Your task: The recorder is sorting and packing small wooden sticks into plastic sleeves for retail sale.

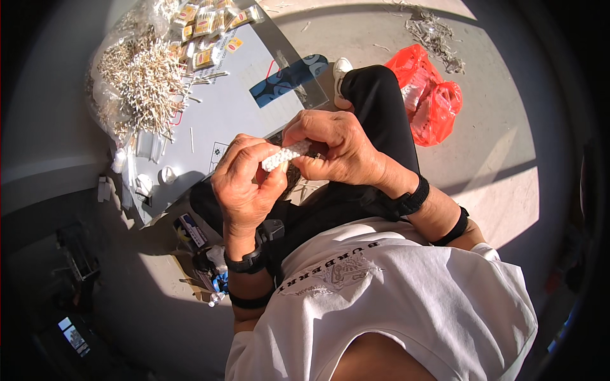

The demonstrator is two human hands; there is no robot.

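1. Left hand (244, 184) grips one end of a small white bundle (286, 155).
2. Right hand (337, 146) pinches the other end.
3. The bundle sits between both hands, above the lap.
4. A pile of sticks (140, 79) lies on the board (241, 108).
5. A red bag (426, 95) sits on the floor.

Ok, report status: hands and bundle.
Left hand and right hand both gripping white bundle. Held over lap. Nothing in the way.

Place: informal piecework spot, sunlit concrete floor (508, 127)
Stock: heap of small white sticks (136, 79) on a low board (235, 108)
Packaging: small yellow packets (203, 25)
Waste: red plastic bag (427, 95), scattered scraps (435, 35)
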